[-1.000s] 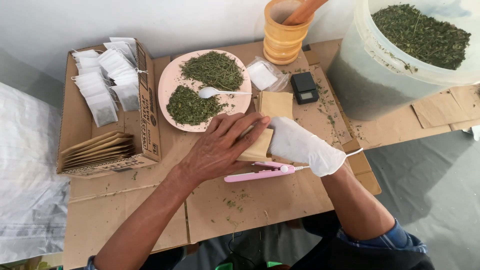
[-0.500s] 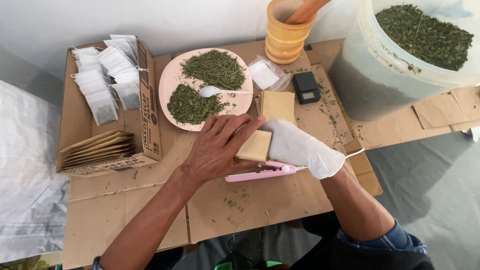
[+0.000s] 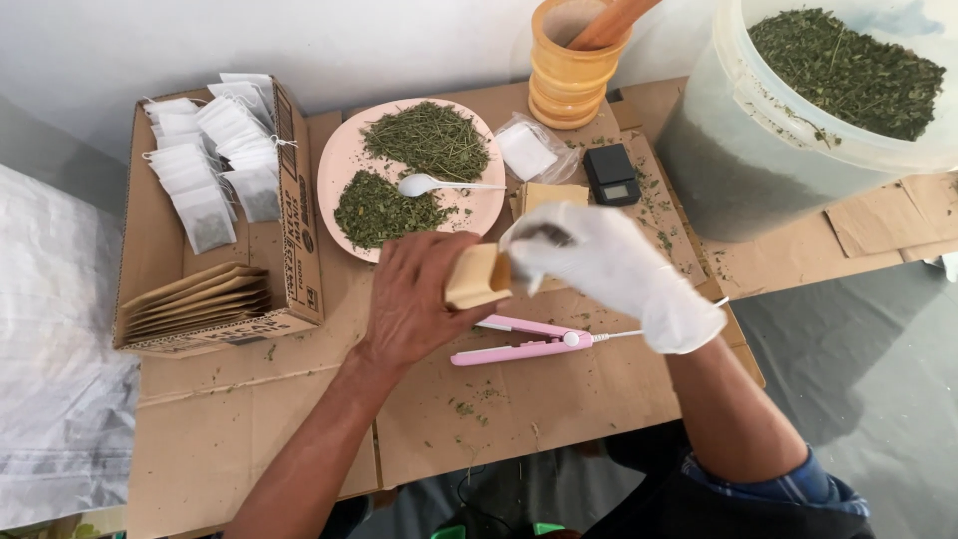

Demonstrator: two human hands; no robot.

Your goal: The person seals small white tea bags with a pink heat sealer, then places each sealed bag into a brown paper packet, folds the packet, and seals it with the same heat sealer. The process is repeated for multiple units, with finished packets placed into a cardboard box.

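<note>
A small tan pouch [image 3: 479,276] is held between the two hands above the cardboard work surface [image 3: 559,409]. The bare left hand [image 3: 414,299] is closed around the pouch's left side, fingers curled over its top edge. The right hand [image 3: 609,265], covered by a white glove, is pinched on the pouch's right end, thumb and fingers pressed together at its dark opening. Just below the hands, a pink sealing iron [image 3: 524,341] is laid flat on the cardboard, its white cord trailing off to the right. Scattered green crumbs [image 3: 469,407] are seen on the cardboard nearer the person. Just beyond the hands, a pink plate [image 3: 339,160] is set, bearing two heaps of dried herbs [image 3: 424,140] with a white spoon [image 3: 429,185] lying between them. To the right of the plate, a clear bag of white papers [image 3: 527,150], a flat tan pouch stack [image 3: 554,195] and a small black scale [image 3: 611,175] are placed close together. Behind these, a wooden mortar [image 3: 561,75] with a pestle [image 3: 609,22] is stood. At the far right, a large pale bucket [image 3: 728,170] filled with dried green leaves is seen. To the left, an open cardboard box [image 3: 294,200] is laid, holding white tea bags [image 3: 205,160] at the far end and a fan of tan envelopes [image 3: 195,299] at the near end. A white woven sack [image 3: 50,349] is spread at the left edge.
</note>
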